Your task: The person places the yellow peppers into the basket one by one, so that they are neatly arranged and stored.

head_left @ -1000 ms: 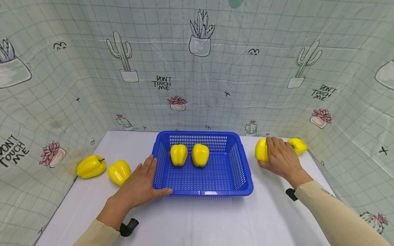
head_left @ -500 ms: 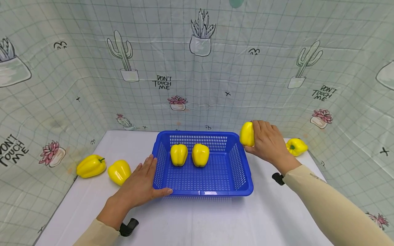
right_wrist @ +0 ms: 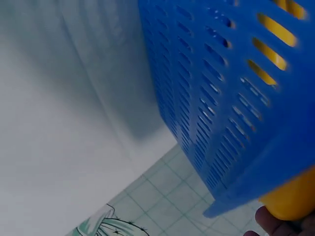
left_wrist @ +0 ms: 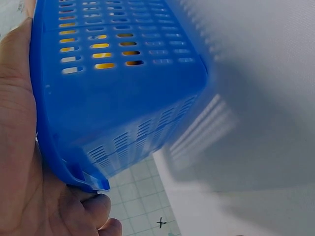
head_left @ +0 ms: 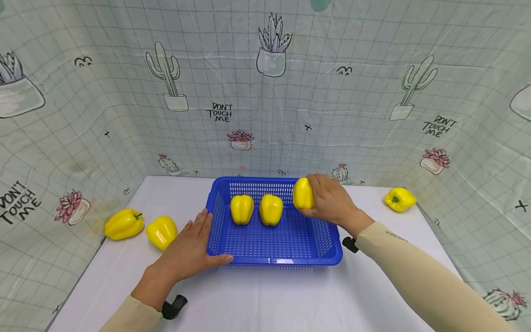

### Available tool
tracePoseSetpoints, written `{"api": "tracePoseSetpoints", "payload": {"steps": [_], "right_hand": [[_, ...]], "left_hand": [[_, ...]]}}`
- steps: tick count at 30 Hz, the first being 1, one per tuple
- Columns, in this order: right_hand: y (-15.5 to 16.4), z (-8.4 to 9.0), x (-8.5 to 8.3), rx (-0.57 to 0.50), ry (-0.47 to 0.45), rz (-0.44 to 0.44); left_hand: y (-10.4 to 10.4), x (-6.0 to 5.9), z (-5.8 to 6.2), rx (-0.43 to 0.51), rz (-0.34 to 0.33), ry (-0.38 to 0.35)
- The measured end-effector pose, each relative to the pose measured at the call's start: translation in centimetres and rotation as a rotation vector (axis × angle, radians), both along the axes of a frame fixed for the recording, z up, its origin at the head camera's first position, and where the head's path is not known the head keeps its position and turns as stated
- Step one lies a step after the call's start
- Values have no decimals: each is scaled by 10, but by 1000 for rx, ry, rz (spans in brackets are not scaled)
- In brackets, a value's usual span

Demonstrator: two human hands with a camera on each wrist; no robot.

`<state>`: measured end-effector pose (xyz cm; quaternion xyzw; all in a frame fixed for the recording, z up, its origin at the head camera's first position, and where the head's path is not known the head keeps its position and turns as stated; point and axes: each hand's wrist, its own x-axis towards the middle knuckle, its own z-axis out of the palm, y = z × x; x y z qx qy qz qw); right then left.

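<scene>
My right hand (head_left: 332, 199) grips a yellow bell pepper (head_left: 303, 193) over the back right part of a blue plastic basket (head_left: 274, 261). In the right wrist view, part of that pepper (right_wrist: 290, 196) shows beside the fingertips at the basket's rim. Two more yellow peppers, a left one (head_left: 242, 210) and a right one (head_left: 271, 210), rest side by side inside the basket. My left hand (head_left: 186, 251) lies with fairly straight fingers along the basket's left rim, its thumb at the front left corner. The left wrist view shows the palm (left_wrist: 17, 113) against the rim.
Left of the basket, one yellow pepper (head_left: 124, 224) lies near the table edge and another (head_left: 162, 233) close to my left hand. A further pepper (head_left: 400, 199) sits at the far right of the white table (head_left: 290, 299). A patterned curtain (head_left: 307, 92) encloses the table's back and sides.
My right hand has lifted a yellow pepper from the right side of the table and carried it left over the basket. The left hand has stayed at the rim.
</scene>
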<state>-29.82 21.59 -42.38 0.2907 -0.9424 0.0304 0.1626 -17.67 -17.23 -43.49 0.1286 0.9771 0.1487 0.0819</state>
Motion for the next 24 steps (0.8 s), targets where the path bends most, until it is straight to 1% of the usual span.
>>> {"api": "tracePoseSetpoints", "payload": {"steps": [4,9,18,24], "right_hand": [[-3,-6,-1,21,-37,-13],[-7,-11,-2,40,-59,-8],[-14,-20,-4,96,-60,26],[-15,-25,-5,153,-80,23]], "left_hand": [[0,-1,0,-9,-3,4],[0,-1,0,-9,-4,6],[2,5,-1,-9,7,1],[4,9,0,-2,4,4]]}}
